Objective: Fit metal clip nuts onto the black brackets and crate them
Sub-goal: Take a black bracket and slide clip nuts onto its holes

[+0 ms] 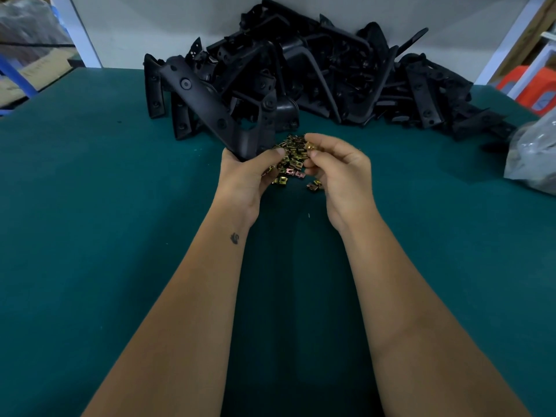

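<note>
1. Left hand [251, 173]: fingers curled round the near end of a black bracket [207, 106], thumb pressed over its lower edge; bracket tilted up and away toward the far left, above the mat [105, 206].
2. Right hand [340, 173]: thumb and forefinger pinching one brass-coloured clip nut [310, 145], held just right of the bracket's gripped end, not touching it; other fingers loosely curled.
3. Loose nuts [290, 164]: a small heap on the mat, directly under and between both hands; a couple of strays [314, 185] just beside the right hand's heel.
4. Bracket pile [331, 76]: a tangled black mound at the far edge of the mat, against the white wall [156, 22], well behind the hands.
5. Clear plastic bag [532, 158]: at the right edge of the mat, contents too blurred to tell.
6. Off the table: cardboard boxes [33, 70] far left, a red stool [529, 88] far right.
7. Small dark tattoo [235, 238] on the left wrist.
</note>
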Demonstrator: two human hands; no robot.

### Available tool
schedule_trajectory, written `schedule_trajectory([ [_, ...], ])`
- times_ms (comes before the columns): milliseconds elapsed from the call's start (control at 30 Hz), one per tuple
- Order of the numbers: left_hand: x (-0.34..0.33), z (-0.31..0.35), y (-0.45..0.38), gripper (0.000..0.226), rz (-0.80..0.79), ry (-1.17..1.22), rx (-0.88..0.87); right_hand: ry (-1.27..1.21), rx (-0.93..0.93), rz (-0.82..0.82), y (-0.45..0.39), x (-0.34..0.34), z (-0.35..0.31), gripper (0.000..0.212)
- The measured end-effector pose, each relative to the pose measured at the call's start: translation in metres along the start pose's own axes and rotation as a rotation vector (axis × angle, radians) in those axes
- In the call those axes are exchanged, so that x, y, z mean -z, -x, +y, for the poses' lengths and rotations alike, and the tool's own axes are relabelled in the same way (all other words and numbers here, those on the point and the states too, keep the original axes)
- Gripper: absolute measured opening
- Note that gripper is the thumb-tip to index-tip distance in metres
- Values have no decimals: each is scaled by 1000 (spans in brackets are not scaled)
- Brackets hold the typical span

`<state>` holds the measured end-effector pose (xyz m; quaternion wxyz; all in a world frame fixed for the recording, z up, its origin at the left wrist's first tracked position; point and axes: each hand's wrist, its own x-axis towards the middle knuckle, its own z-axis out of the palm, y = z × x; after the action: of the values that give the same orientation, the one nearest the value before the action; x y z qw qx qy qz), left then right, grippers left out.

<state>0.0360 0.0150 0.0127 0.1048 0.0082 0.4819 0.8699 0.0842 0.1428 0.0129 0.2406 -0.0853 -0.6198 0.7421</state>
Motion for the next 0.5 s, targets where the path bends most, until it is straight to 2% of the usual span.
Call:
schedule_trajectory([
  [133,-1,1,2,39,-30,9,1,-95,-25,2,-1,0,-1,21],
  [233,-3,1,4,29,-87,78,38,-147,-44,17,0,-1,-4,16],
  [500,-8,-2,10,26,-200,70,140,-133,-34,2,3,-1,-8,17],
])
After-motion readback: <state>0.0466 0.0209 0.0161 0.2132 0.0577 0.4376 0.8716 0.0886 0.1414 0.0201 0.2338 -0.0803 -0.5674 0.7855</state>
